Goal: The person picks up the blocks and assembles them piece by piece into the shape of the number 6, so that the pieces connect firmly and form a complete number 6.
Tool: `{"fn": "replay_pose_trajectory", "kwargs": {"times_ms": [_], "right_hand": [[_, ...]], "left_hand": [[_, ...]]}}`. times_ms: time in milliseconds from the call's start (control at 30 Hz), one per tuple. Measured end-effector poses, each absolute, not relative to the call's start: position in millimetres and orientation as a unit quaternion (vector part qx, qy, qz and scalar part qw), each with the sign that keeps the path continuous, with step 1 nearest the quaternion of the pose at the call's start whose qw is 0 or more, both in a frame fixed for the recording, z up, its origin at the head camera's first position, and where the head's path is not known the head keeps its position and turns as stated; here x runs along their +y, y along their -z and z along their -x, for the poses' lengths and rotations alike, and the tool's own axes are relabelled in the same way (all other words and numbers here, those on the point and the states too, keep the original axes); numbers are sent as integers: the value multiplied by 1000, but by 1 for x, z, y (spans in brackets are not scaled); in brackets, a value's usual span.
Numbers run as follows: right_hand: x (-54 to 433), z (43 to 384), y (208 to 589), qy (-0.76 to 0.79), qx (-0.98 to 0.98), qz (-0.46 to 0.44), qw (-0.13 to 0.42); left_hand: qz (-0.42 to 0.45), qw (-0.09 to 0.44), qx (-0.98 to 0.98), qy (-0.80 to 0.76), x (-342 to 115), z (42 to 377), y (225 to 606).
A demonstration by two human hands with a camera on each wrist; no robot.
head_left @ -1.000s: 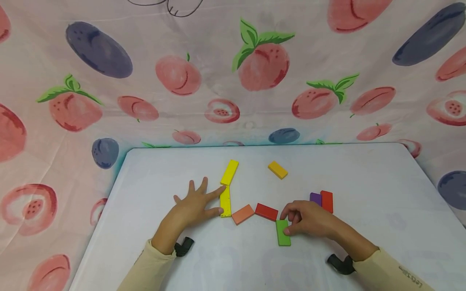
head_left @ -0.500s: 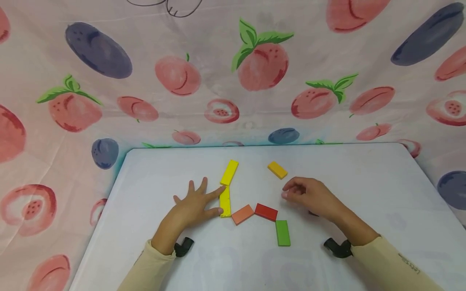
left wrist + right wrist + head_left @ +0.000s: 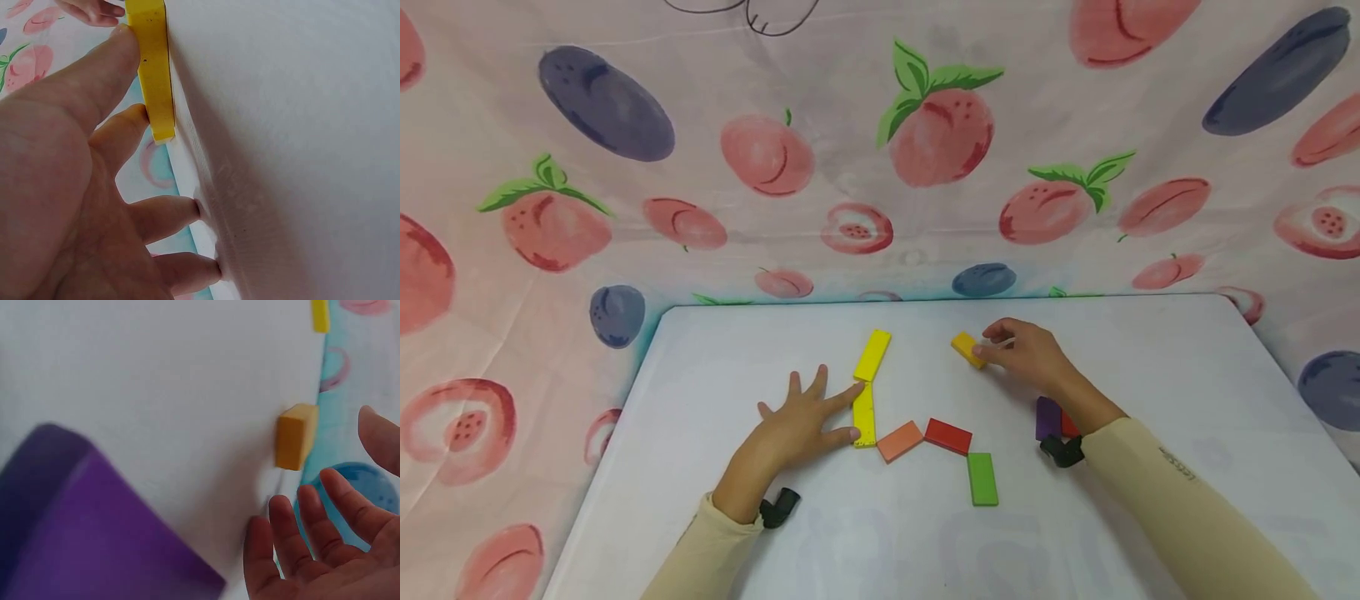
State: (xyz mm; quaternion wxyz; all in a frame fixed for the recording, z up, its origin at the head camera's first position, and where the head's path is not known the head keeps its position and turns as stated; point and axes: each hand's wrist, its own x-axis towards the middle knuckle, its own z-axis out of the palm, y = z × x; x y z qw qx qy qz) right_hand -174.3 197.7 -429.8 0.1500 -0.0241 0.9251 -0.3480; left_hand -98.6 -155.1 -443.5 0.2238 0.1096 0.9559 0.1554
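Note:
My left hand [image 3: 793, 429] rests on the table with its fingers spread. Its thumb and index finger touch the lower of two flat yellow blocks [image 3: 864, 422]; in the left wrist view both fingertips meet the side of that yellow block [image 3: 157, 75]. Above it lies the second yellow block [image 3: 873, 356], end to end with the first. My right hand [image 3: 1028, 354] hovers by an orange-yellow block [image 3: 964, 345], its thumb overlapping that block in the head view. From the right wrist, a gap shows between its loosely bent fingers and the orange-yellow block [image 3: 291, 440].
An orange block [image 3: 900, 442], a red block [image 3: 948, 437] and a green block [image 3: 982, 479] follow corner to corner from the yellow ones. A purple block [image 3: 1048, 418] and another red block [image 3: 1070, 426] lie under the right forearm. The white table [image 3: 865, 542] meets a fruit-patterned cloth [image 3: 850, 125].
My right hand has let go of the green block and moved up and away to the orange-yellow block. The left hand stays in place.

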Motion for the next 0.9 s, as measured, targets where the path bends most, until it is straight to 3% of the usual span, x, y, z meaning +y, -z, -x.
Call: {"fn": "replay_pose_trajectory", "kwargs": {"times_ms": [500,900], "right_hand": [[186,190,446,282,945,18,167],[186,179,445,260,950,45,165]], "left_hand": [[-108,225,956,-155,-156,100,442],[-109,227,955,-158,-156,100,444]]}}
